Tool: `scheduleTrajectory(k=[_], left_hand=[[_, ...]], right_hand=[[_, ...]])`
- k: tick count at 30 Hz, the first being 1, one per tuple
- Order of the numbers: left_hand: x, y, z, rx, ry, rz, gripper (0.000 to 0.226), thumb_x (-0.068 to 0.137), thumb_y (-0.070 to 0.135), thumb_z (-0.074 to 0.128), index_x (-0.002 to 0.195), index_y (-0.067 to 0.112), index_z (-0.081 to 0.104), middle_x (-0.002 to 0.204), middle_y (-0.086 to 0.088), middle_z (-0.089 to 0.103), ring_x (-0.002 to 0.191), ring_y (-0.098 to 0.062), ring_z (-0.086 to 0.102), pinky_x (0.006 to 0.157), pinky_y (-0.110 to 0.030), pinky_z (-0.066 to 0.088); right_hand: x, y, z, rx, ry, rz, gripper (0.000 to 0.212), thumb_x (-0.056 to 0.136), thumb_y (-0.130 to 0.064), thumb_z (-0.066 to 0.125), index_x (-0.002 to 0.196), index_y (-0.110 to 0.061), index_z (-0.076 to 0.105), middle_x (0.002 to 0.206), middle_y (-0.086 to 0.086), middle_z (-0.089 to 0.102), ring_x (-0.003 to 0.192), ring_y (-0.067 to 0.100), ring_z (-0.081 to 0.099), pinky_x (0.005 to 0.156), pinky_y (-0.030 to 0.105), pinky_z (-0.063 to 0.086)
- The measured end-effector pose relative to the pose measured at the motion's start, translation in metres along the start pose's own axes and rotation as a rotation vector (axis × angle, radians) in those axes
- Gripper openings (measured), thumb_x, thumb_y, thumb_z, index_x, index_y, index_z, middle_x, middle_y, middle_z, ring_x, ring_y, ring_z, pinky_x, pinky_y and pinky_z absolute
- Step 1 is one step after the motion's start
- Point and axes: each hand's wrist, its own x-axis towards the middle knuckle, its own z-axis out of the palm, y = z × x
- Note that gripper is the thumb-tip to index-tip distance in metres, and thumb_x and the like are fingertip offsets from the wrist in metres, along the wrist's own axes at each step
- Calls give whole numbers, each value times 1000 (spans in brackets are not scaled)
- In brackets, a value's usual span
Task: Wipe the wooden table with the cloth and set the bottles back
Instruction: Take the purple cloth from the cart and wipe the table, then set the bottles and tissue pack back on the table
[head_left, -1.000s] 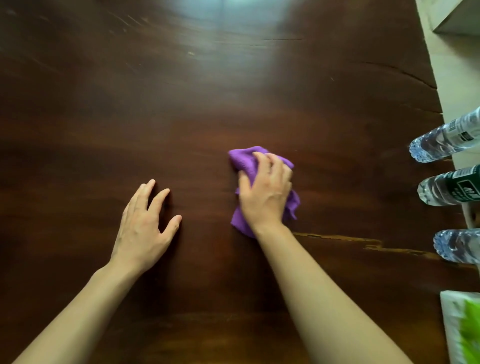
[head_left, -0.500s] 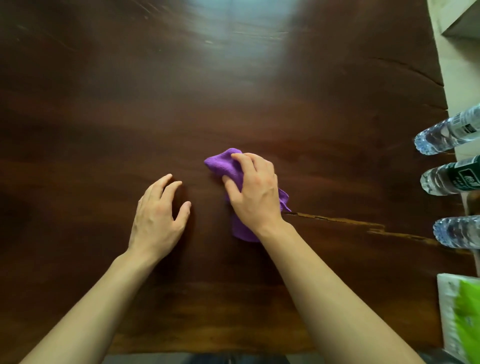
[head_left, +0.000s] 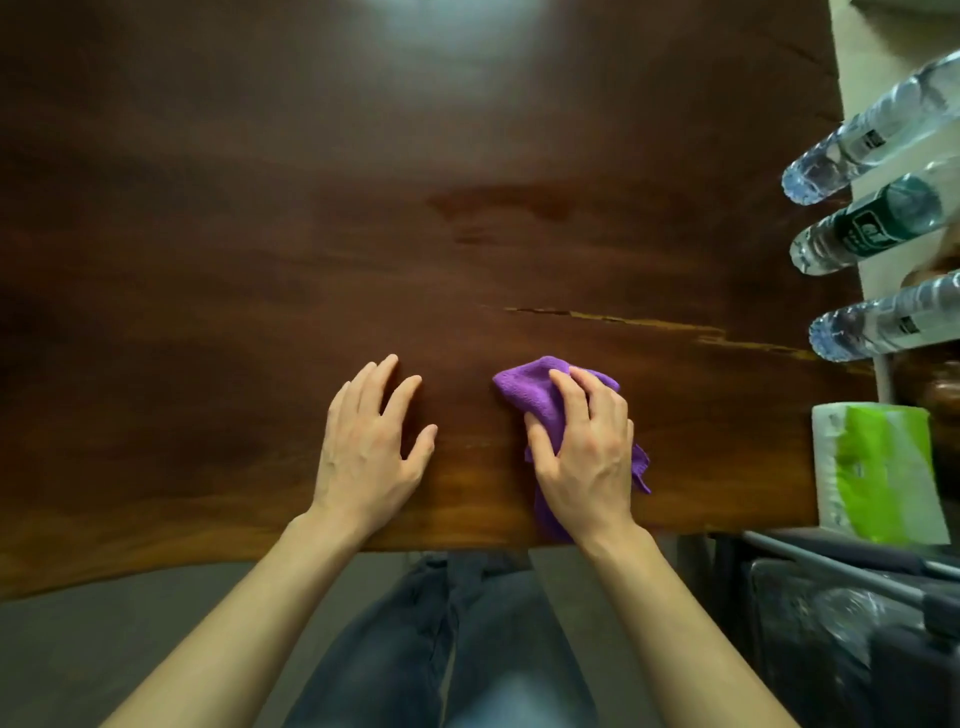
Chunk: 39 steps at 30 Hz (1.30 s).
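Observation:
A purple cloth (head_left: 524, 387) lies bunched on the dark wooden table (head_left: 363, 234), close to its near edge. My right hand (head_left: 582, 457) presses down on the cloth and grips it, and part of the cloth hangs over the edge. My left hand (head_left: 371, 447) rests flat on the wood beside it, fingers spread, holding nothing. Three clear plastic bottles stand along the table's right edge: a far one (head_left: 872, 135), a middle one with a dark green label (head_left: 872, 228), and a near one (head_left: 893, 319).
A white and green tissue pack (head_left: 878, 467) sits at the table's near right corner. A pale crack (head_left: 649, 327) runs through the wood toward the right edge. Below the near edge are my legs in jeans and a dark bin at the lower right.
My right hand has drawn the cloth back to the table's near edge. My left hand has come back along with it. The view has tilted down, so the edge and my legs show.

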Motion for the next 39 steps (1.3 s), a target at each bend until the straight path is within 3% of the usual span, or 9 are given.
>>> scheduleTrajectory(k=[5,9,14,19,24,30,35,39], left_hand=[[-11,0,10,73,-36,43,61,93,47,59,146,19,49,161,-11,33,151,-30,24,122,-51,23],[-9,4,6,66,-43,47,61,91,45,64,145,19,50,159,-11,37,150,-30,27,121,-49,25],[0,15,5,-49,44,201,42,84,25,75,122,15,60,135,-6,57,125,-29,54,103,-49,47],[21,55,9,-136,68,343,16,86,27,65,100,21,61,110,2,62,99,-20,59,82,-35,50],[49,115,18,-177,24,474,12,88,20,67,100,20,63,105,1,64,96,-19,60,81,-29,47],[88,222,33,-173,62,646,8,87,9,72,93,12,67,102,-2,68,93,-24,64,81,-31,48],[119,312,47,-200,14,681,12,88,16,70,99,13,66,103,-1,67,93,-23,63,77,-29,45],[145,369,65,-228,-40,664,34,87,25,72,117,13,62,114,-2,65,100,-20,62,81,-23,41]], right_hand=[[-21,4,6,-76,-36,30,50,90,-41,65,130,-13,56,132,12,57,118,30,53,90,44,51],[-22,2,-2,-60,-77,53,57,93,-51,61,135,-14,52,141,10,53,127,29,50,100,43,49],[-29,24,-40,82,36,127,47,97,-45,56,129,-10,58,137,10,56,123,28,53,100,42,49],[-50,70,-85,92,144,257,37,97,-38,58,126,-15,61,134,4,59,122,20,53,103,38,48],[-61,122,-130,26,292,358,35,97,-35,60,126,-15,60,133,4,58,122,18,51,106,36,46],[-50,179,-170,-87,396,503,43,93,-35,64,126,-8,59,131,12,59,119,29,55,101,47,48],[-30,220,-178,-102,302,653,66,84,-45,69,135,-7,50,137,16,54,123,34,52,103,49,45],[-17,245,-172,-99,192,689,84,80,-56,70,144,-9,41,146,15,46,133,33,45,109,49,42]])
